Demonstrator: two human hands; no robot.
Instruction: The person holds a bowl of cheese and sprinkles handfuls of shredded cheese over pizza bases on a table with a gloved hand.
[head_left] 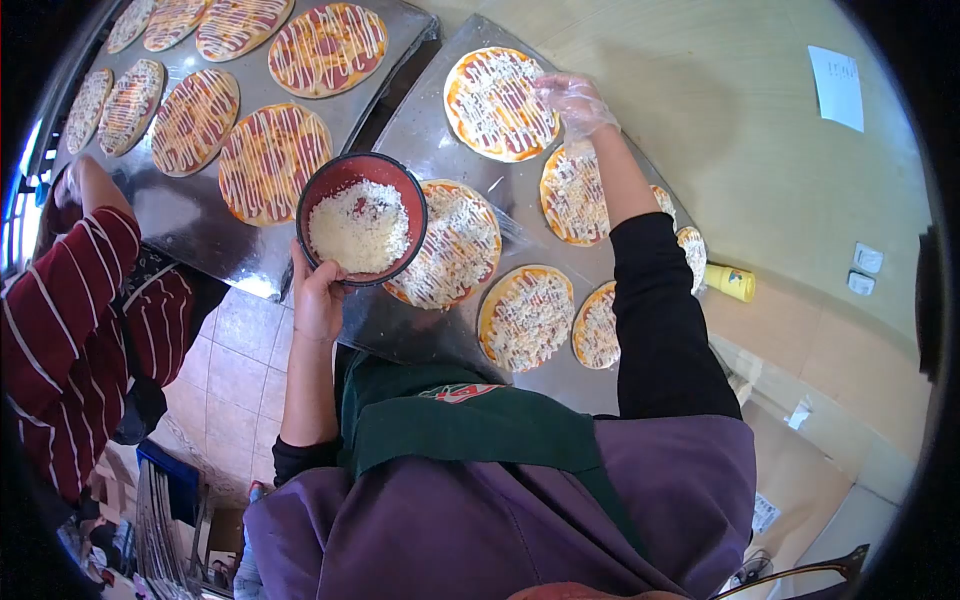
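Observation:
My left hand (319, 299) grips a bowl (419, 222), dark outside and reddish inside, by its near rim. White grated cheese (358, 226) lies in it, with some of the bowl's bottom showing. In a clear plastic glove, my right hand (577, 104) hovers at the right edge of the far pizza (500, 104), fingers stretched toward it and slightly blurred. That pizza carries white sauce lines and cheese crumbs. Just beyond the bowl is another cheese-topped pizza (452, 245), partly covered by the bowl. A further pizza (574, 197) lies below my right wrist, partly hidden by my forearm.
More cheese-topped pizzas (526, 318) share the metal tray (415, 335). A second tray (212, 235) at left bears several sauce-striped pizzas (275, 165). A person in a striped red sleeve (75, 285) stands there. A yellow bottle (731, 282) lies right of my arm.

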